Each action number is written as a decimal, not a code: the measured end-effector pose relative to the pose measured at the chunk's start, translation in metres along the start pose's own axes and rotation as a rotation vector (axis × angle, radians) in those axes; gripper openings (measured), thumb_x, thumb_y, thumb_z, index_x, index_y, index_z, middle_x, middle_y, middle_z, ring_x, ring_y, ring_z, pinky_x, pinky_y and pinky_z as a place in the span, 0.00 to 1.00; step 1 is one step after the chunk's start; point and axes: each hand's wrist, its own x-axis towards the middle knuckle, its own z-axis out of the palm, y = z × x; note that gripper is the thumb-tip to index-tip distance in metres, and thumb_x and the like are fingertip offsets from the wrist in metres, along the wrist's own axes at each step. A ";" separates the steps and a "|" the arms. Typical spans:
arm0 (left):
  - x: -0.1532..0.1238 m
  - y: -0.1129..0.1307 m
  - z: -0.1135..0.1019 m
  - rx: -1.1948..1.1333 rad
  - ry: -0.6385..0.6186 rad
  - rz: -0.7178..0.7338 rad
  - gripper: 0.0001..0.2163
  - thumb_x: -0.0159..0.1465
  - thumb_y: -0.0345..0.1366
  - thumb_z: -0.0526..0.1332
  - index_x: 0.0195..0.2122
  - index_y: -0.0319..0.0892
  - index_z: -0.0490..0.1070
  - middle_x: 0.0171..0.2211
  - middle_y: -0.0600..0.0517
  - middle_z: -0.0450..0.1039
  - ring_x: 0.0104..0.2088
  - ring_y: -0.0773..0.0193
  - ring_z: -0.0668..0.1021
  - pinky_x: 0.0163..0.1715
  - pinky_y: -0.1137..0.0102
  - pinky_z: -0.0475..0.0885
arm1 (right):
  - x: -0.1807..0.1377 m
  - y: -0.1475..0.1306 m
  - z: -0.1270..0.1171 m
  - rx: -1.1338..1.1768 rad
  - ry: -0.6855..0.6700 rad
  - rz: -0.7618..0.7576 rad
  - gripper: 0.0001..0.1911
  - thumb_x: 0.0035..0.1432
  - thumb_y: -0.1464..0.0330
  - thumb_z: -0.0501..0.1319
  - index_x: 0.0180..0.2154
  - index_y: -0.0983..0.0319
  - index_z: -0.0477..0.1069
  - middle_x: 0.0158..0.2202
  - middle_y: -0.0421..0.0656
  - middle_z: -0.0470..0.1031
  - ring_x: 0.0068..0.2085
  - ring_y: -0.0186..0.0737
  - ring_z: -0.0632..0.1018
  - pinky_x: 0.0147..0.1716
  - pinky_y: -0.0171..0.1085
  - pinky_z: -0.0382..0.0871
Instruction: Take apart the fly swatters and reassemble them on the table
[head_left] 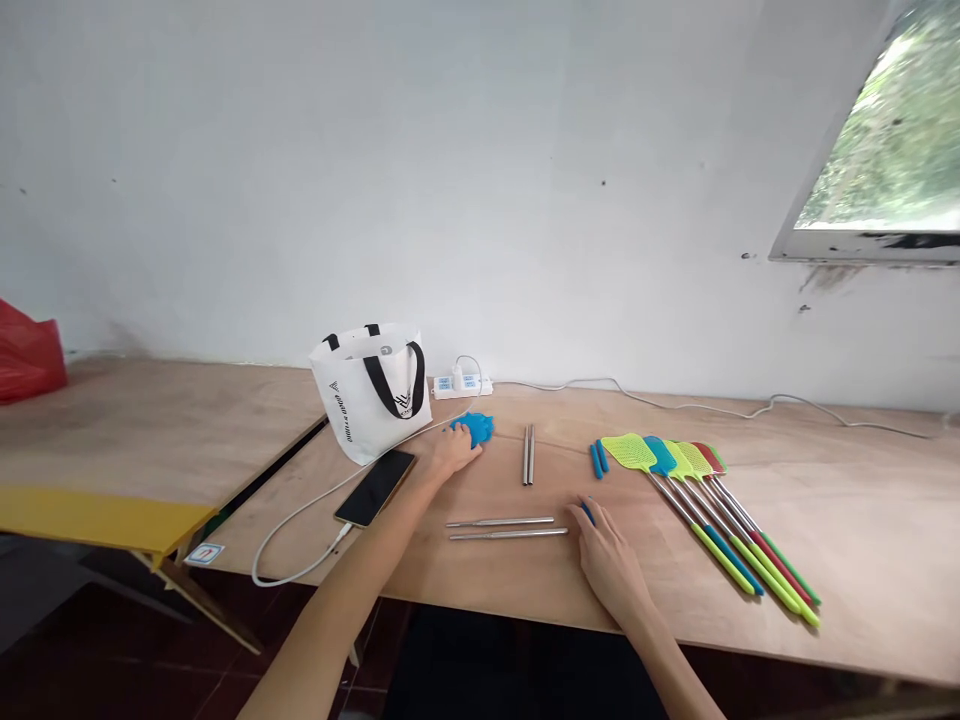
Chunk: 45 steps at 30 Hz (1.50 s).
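My left hand [453, 449] reaches to the back of the table, fingers curled over a blue plastic piece [482, 428] whose exact shape I cannot make out. Near the front, my right hand [606, 556] is closed around a small blue handle [588, 513], mostly hidden under the fingers. Between the hands, two thin metal rods [510, 535] lie side by side, their right ends close to my right hand. Two thicker metal tubes [528, 456] point away from me behind them. Two blue handles [598, 459] lie further right.
Several finished fly swatters [709, 515] in green, blue and red lie fanned out on the right. At left are a phone [375, 489] on a white cable and a white tote bag [371, 395]. A power strip [463, 386] sits by the wall.
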 end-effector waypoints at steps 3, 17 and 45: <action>-0.008 0.009 -0.003 0.091 -0.057 -0.010 0.22 0.68 0.41 0.57 0.57 0.29 0.68 0.53 0.27 0.73 0.56 0.37 0.75 0.56 0.53 0.67 | 0.002 -0.006 -0.005 -0.023 0.057 -0.048 0.26 0.63 0.80 0.47 0.56 0.60 0.71 0.60 0.50 0.72 0.61 0.48 0.72 0.63 0.53 0.64; -0.119 0.019 -0.059 0.033 0.089 -0.152 0.24 0.72 0.36 0.45 0.68 0.44 0.58 0.61 0.42 0.71 0.60 0.50 0.74 0.56 0.60 0.70 | 0.010 -0.036 -0.038 0.298 -0.152 -0.433 0.18 0.73 0.67 0.53 0.59 0.52 0.72 0.58 0.40 0.77 0.60 0.42 0.75 0.65 0.50 0.62; -0.153 0.098 -0.032 -0.370 -0.055 0.129 0.04 0.69 0.40 0.61 0.42 0.47 0.73 0.45 0.53 0.74 0.48 0.58 0.73 0.50 0.63 0.65 | 0.017 0.027 -0.008 0.425 0.009 0.054 0.16 0.65 0.55 0.57 0.49 0.54 0.72 0.51 0.45 0.76 0.53 0.49 0.77 0.53 0.48 0.72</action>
